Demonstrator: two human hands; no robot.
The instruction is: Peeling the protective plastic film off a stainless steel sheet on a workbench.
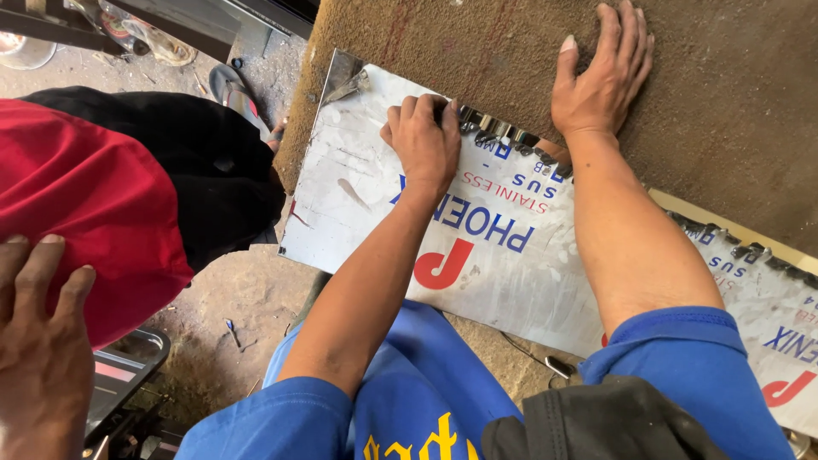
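A long metal sheet (511,264) covered in white printed film lies at a slant on a brown, rough mat (724,102). Its far edge is shiny and cut into small tabs (498,129). My left hand (422,140) is curled into a fist at that edge near the sheet's left end, fingers gripping the rim. My right hand (601,81) lies flat on the mat just beyond the sheet, fingers spread and holding nothing. Both forearms reach across the sheet from blue sleeves.
A person in a red top (85,196) and black trousers stands close on the left, with another hand (43,349) resting on the red cloth. A sandal (234,94) lies on the dirt floor. A metal tray (123,370) sits at lower left, and dark cloth (605,422) lies below.
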